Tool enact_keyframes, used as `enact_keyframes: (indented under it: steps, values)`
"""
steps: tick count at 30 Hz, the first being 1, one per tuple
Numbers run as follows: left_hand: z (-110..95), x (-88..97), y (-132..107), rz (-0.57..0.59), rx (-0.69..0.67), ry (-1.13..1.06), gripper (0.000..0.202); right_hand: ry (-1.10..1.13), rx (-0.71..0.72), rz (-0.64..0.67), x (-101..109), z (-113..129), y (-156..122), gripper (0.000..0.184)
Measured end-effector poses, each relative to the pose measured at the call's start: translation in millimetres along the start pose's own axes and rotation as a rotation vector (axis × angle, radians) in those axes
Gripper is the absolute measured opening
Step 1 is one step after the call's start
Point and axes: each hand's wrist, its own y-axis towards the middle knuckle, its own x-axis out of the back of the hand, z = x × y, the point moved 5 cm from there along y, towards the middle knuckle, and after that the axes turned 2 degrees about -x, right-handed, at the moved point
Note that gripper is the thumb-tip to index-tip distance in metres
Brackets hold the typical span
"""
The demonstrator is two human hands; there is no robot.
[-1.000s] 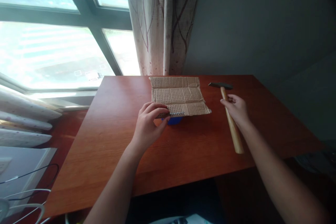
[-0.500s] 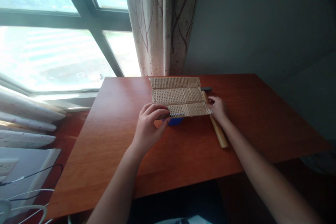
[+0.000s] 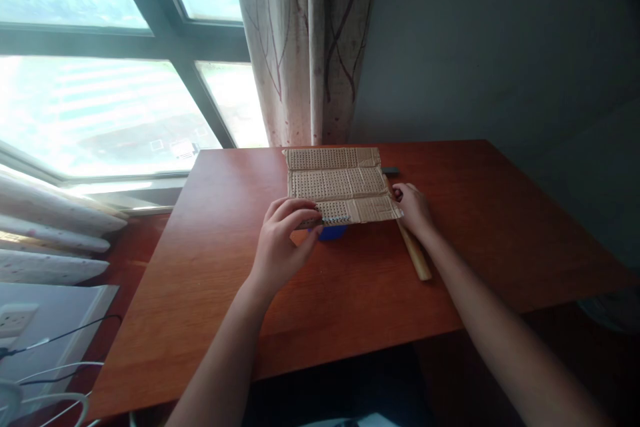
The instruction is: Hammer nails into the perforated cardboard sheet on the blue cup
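A perforated sheet of cardboard [image 3: 340, 183] lies on the red-brown wooden table [image 3: 350, 280], its near edge resting on a small blue object [image 3: 332, 232]. My left hand [image 3: 285, 240] pinches the cardboard's near left corner, fingers curled over it. My right hand [image 3: 413, 208] is closed round the wooden handle of a hammer [image 3: 415, 255], right beside the cardboard's right edge. The hammer's dark metal head [image 3: 391, 171] peeks out behind the cardboard's far right corner.
A patterned curtain [image 3: 305, 47] hangs behind the table against a grey wall. A large window [image 3: 100, 100] fills the left. Cables and a wall socket [image 3: 15, 320] sit low at the left, beside rolled white fabric.
My right hand has slid the hammer leftward from the open table up against the cardboard's right edge. My left hand has stayed on the cardboard's corner.
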Motion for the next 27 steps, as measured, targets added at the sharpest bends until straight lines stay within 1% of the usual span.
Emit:
enact_keyframes:
  steps: [3,5,7,9,10,11,12,14,17,19,22,24,27]
  values:
    - [1,6.8,-1,-0.096,0.049,0.001,0.017,0.139,-0.075,-0.042,8,-1,1,0.027]
    - [6,12.0,-3,-0.181,0.117,-0.009,0.023,0.251,-0.141,-0.092,17,1,-4,0.037]
    - [16,15.1,-6,-0.251,0.233,-0.057,0.034,0.362,-0.197,-0.123,25,7,-16,0.044]
    - [30,14.9,-10,-0.287,0.39,-0.153,0.044,0.493,-0.245,-0.115,29,16,-34,0.044]
    - [37,13.4,-11,-0.286,0.471,-0.213,0.047,0.669,-0.305,-0.107,28,21,-45,0.041]
    - [42,11.3,-13,-0.278,0.542,-0.275,0.05,0.807,-0.354,-0.093,25,26,-57,0.039]
    - [46,8.7,-14,-0.26,0.6,-0.337,0.051,0.89,-0.39,-0.091,22,32,-68,0.038]
    - [49,2.9,-14,-0.199,0.679,-0.444,0.053,0.968,-0.435,-0.078,13,45,-88,0.035]
    - [46,-4.7,-13,-0.101,0.741,-0.551,0.056,1.074,-0.492,-0.022,-11,65,-109,0.036]
    - [43,-9.2,-13,-0.04,0.767,-0.599,0.056,1.145,-0.54,0.004,-28,75,-116,0.036]
    - [39,-15.9,-15,0.037,0.801,-0.657,0.052,1.181,-0.551,0.061,-49,86,-121,0.037]
    - [39,-19.2,-17,0.061,0.82,-0.679,0.047,1.158,-0.544,0.057,-56,87,-122,0.038]
    - [38,-21.3,-18,0.047,0.83,-0.707,0.045,1.115,-0.516,0.037,-60,86,-124,0.041]
